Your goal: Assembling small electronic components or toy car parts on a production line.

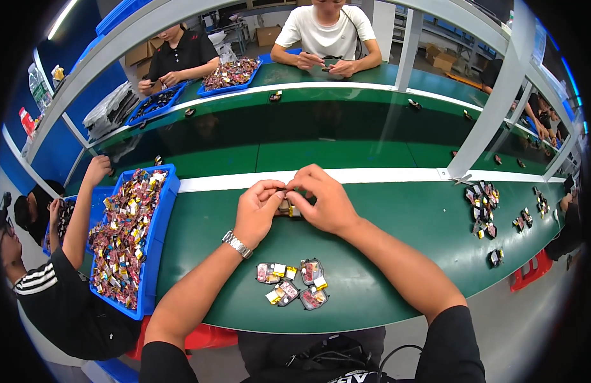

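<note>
My left hand [258, 212] and my right hand [325, 203] meet over the green tabletop, near the white rail. Fingers of both pinch a small electronic module [288, 210] from either side. Only a yellow and silvery part of it shows below the fingertips; the rest is hidden. Between my forearms, close to the table's front edge, lie several dark-cased modules with reddish boards and yellow-white tabs, among them an upper-right module [312, 271] and a lower-right module [313, 297]. They sit flat in a loose cluster, apart from both hands.
A blue bin [156, 255] heaped with reddish circuit boards stands left of my arm. More modules [482, 207] are piled at the right. A grey metal post [493, 115] rises there. Behind the white rail [385, 175] runs a dark green belt. Co-workers sit across and at left.
</note>
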### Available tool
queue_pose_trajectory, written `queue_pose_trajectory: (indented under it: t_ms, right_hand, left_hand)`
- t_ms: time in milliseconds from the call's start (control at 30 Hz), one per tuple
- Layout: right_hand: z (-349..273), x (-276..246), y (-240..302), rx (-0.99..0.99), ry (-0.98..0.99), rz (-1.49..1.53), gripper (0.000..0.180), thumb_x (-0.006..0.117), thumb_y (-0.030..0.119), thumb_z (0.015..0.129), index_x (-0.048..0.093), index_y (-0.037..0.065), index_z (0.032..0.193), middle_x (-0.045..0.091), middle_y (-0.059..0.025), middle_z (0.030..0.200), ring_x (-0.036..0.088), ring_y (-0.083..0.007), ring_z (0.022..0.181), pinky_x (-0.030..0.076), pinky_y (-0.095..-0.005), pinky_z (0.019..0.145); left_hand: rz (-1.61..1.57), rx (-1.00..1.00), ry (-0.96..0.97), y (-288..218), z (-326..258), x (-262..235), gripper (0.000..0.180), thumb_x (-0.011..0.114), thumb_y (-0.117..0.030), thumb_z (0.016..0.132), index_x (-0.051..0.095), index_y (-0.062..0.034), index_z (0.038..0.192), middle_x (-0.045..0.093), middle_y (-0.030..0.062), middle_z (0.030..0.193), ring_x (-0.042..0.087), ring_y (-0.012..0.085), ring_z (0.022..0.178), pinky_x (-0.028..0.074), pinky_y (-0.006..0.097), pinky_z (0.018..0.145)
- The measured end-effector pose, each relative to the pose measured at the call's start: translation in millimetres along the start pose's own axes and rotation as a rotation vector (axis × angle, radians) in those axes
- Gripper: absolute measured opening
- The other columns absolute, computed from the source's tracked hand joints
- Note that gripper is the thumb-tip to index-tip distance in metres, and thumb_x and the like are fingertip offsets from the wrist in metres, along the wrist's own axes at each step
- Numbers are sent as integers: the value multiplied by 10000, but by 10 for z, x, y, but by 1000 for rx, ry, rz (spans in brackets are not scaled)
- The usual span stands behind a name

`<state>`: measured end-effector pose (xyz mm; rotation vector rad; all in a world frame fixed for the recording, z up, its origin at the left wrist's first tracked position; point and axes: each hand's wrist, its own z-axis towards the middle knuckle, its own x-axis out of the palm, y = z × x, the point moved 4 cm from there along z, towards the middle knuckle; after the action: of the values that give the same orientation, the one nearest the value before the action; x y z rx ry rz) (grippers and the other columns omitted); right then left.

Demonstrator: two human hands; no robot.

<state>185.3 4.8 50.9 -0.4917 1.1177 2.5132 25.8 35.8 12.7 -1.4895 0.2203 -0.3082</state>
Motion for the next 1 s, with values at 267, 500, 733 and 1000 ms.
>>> queue_pose_trajectory:
  t_ms: [267,500,733,1000]
  right_hand:
    - [-186,-99,-65,331,581,72,204,721,234,854,703,31,875,663,-45,723,577,-111,663,487,-265,654]
    - [-574,-248,397,436,810,-77,310,713,270,831,672,15,1001,670,-112,827,654,-283,810,518,-391,760]
    - [-602,-160,332,301,639,-30,156,654,115,791,636,4,899,658,-123,800,647,-267,770,518,-380,732]
    - [21,-178,-379,353,328,-24,265,646,-11,799,574,9,1053,700,-138,831,699,-250,781,545,-339,721]
  left_hand:
    - [135,16,-224,-89,823,-452,154,561,-61,946,592,-20,1091,656,71,992,650,137,857,589,286,733]
    - [832,135,-402,-14,1407,-983,172,637,-95,861,697,-25,1007,719,105,882,692,181,832,555,321,774]
    - [877,350,-545,99,1232,-1122,180,635,-126,855,702,-43,1000,721,105,929,687,223,836,538,338,785]
    - [284,135,95,-78,641,-204,224,550,-160,972,646,9,1084,717,95,942,574,71,679,484,219,605]
